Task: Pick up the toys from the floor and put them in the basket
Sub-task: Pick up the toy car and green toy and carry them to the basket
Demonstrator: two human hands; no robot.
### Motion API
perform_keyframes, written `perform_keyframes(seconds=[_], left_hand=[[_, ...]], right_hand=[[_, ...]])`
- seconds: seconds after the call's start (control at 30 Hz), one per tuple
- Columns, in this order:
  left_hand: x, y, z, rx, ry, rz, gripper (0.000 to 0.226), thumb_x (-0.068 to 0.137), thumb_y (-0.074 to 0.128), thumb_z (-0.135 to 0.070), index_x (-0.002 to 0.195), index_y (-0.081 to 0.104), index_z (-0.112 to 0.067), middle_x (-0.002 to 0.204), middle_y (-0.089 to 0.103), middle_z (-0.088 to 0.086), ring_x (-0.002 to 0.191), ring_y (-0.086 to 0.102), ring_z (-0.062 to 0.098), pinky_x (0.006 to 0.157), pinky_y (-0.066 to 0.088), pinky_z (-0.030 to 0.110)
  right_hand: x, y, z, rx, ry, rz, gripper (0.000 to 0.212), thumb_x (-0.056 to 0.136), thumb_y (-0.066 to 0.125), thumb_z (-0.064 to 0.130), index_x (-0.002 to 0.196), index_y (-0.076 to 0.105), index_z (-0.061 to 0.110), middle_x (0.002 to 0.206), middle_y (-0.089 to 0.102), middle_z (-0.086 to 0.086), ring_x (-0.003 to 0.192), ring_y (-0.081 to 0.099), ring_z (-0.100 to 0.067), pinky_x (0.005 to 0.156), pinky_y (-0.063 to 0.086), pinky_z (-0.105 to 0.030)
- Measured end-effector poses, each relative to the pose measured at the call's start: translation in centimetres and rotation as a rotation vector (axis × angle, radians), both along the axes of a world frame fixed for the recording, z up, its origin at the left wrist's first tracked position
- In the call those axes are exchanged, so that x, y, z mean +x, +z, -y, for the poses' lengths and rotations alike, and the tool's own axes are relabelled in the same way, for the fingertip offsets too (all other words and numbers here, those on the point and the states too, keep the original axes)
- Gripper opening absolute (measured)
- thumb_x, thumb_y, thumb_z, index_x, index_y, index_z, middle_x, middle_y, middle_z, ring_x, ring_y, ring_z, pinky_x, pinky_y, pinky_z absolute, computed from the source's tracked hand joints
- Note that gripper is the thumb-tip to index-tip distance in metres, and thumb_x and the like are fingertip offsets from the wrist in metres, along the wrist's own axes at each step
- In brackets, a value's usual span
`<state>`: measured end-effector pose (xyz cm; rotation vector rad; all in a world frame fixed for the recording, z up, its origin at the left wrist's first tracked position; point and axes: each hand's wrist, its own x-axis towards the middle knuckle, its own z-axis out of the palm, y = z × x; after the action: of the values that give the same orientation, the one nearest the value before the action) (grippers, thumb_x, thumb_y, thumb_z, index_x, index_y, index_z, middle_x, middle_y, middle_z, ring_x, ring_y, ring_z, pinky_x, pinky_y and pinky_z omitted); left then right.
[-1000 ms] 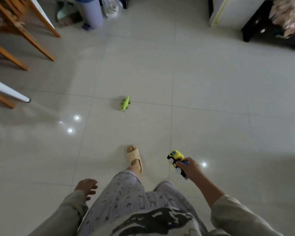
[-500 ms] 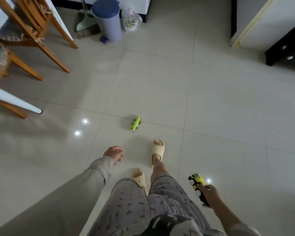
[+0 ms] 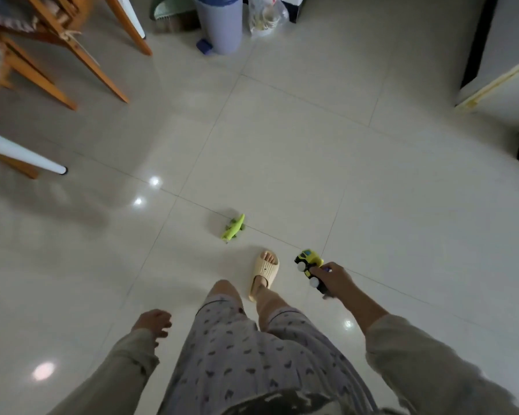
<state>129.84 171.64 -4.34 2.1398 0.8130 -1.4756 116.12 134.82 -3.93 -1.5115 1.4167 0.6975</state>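
In the head view, the right hand is held out low in front of the body, its fingers curled tight around a yellow toy truck, whose cab pokes out ahead of the knuckles while two white wheels show beside the thumb. The left hand is held lower and nearer the body, palm down, fingers loosely bent and slightly apart, with nothing gripped. Both forearms are covered by pale sleeves.

Two toys are seen: the truck in the grip and one green crocodile toy lying on the tiled floor, just ahead of the single visible slipper and left of the truck, across a tile seam. One foot is seen in that slipper; the other is hidden behind a knee. No basket is seen.

The middle of the floor is open and bare from the crocodile to the far wall. The left edge is bounded by wooden chair legs and one white table leg; a lilac bin and a plastic bag are set at the far edge, and a white cabinet closes the far right corner.
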Motion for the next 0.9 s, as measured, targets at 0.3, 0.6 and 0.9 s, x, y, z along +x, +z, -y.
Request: perform_keyframes(seconds=[0.3,0.6,0.9], left_hand=[[7.8,-3.9,14.7,-0.144,-0.214,0.051,0.014,0.088,0.049,-0.011,0.088,0.063,-0.008,0.098,0.065,0.020,0.097,0.065,0.033,0.067,0.047,0.031],[15.2,-22.1,22.2,-0.101,-0.469,0.102,0.036,0.087,0.049,-0.019,0.120,0.059,-0.009,0.125,0.064,0.018,0.116,0.059,0.033,0.098,0.047,0.035],[16.7,-47.1,23.8,-0.055,-0.701,0.106,0.053,0.079,0.059,-0.016,0.129,0.045,-0.006,0.129,0.055,0.020,0.121,0.051,0.037,0.096,0.043,0.038]], right_hand=[[7.9,-4.6,5.2,0.058,0.096,-0.047,0.025,0.080,0.065,0.034,0.088,0.052,0.014,0.070,0.050,-0.002,0.058,0.052,-0.021,0.052,0.047,-0.029],[9.3,-22.4,5.9,0.113,-0.013,-0.118,0.030,0.081,0.065,0.032,0.102,0.060,0.012,0.080,0.059,-0.007,0.070,0.061,-0.029,0.070,0.057,-0.043],[11.2,-45.5,5.8,0.259,-0.374,-0.117,0.042,0.085,0.064,0.028,0.117,0.056,0.002,0.099,0.060,-0.020,0.068,0.058,-0.025,0.059,0.051,-0.032]])
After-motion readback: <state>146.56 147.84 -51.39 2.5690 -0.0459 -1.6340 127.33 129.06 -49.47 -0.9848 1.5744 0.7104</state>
